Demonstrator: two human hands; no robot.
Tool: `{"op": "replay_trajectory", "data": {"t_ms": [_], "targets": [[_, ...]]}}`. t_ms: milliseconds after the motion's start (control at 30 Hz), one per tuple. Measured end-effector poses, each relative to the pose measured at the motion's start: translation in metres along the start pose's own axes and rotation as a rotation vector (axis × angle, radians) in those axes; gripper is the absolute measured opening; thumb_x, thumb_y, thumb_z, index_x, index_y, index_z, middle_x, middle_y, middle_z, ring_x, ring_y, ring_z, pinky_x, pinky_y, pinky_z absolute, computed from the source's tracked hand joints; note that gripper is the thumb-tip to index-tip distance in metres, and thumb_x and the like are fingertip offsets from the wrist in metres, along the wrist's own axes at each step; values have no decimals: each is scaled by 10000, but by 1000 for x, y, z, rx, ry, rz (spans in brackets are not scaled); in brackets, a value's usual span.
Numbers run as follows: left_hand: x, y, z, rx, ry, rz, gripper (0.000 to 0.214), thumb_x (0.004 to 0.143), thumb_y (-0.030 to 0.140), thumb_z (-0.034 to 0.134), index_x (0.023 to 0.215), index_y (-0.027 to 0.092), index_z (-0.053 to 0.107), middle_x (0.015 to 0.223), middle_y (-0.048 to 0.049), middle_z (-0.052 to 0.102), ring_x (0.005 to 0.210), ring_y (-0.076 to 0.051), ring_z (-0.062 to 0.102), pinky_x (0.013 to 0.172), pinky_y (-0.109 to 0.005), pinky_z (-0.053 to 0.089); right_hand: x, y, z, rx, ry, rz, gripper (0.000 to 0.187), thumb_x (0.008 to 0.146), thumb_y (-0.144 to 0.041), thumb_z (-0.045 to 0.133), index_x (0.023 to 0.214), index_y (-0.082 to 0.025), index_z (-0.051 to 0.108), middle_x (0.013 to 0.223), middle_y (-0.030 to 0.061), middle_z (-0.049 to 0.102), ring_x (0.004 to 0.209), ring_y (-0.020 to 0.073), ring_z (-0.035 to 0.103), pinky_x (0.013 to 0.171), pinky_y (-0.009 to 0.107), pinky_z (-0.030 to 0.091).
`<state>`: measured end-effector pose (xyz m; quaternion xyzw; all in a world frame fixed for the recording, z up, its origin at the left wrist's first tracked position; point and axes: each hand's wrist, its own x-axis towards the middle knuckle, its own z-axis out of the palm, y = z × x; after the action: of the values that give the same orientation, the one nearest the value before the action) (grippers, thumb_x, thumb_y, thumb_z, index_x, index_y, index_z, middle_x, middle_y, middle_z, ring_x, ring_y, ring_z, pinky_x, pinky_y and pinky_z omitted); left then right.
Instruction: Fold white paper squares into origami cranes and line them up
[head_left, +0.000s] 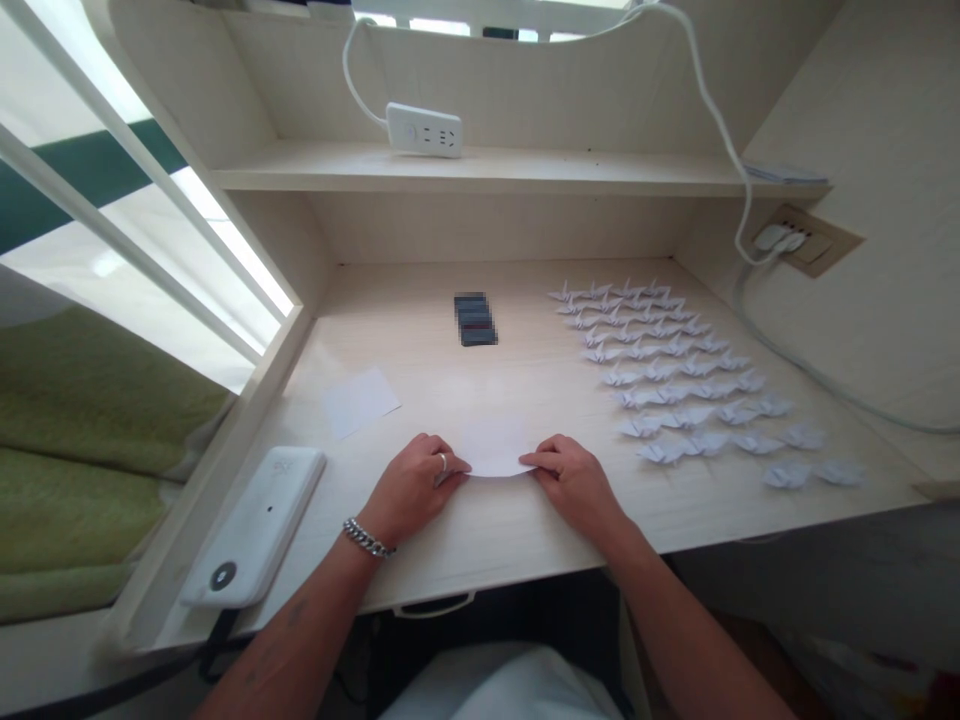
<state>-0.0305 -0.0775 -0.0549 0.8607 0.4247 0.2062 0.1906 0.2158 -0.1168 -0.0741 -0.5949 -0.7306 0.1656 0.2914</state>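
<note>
A white sheet of paper (495, 445) lies on the pale wooden desk (525, 530) right in front of me. My left hand (411, 485), with a ring and a chain bracelet at the wrist, pinches the sheet's near left corner. My right hand (574, 480) pinches its near right corner. Both hands rest on the desk with fingers curled onto the paper's near edge. A second white paper square (360, 400) lies flat to the left of the sheet.
Several rows of folded white paper cranes (675, 375) cover the desk's right half. A small dark blurred object (475, 319) sits at mid-desk. A white power bank (259, 525) lies at the left edge. A power strip (424, 128) sits on the shelf, its cable running to a wall socket (791, 240).
</note>
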Motion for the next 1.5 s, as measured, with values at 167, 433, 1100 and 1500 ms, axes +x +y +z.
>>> {"op": "replay_trajectory", "data": {"t_ms": [167, 433, 1100, 1500], "targets": [[0, 1, -1, -2, -3, 24, 146, 846, 205, 602, 876, 224, 744, 899, -71, 637, 872, -202, 574, 801, -346, 491, 1, 0, -1, 22, -27, 17, 262, 807, -65, 607, 930, -237, 762, 888, 43, 657, 855, 191, 602, 792, 313, 484], [0, 2, -1, -12, -5, 51, 150, 849, 188, 575, 867, 220, 721, 978, -72, 644, 924, -204, 578, 839, -364, 496, 0, 0, -2, 60, -22, 34, 271, 805, -58, 593, 927, -236, 758, 887, 43, 650, 850, 187, 604, 788, 311, 481], [14, 14, -6, -105, -62, -245, 257, 876, 393, 516, 925, 225, 704, 743, -13, 679, 702, -170, 599, 688, -296, 463, 18, -8, -13, 300, -124, 222, 159, 823, -273, 603, 910, -227, 728, 870, 26, 720, 787, 177, 647, 753, 302, 488], [35, 25, 6, -162, 26, -643, 246, 852, 409, 524, 974, 210, 603, 803, -24, 747, 792, -215, 689, 703, -309, 464, 42, -15, -1, 125, -42, 454, 197, 809, -342, 626, 984, -258, 660, 806, 21, 736, 755, 202, 665, 686, 303, 458]]}}
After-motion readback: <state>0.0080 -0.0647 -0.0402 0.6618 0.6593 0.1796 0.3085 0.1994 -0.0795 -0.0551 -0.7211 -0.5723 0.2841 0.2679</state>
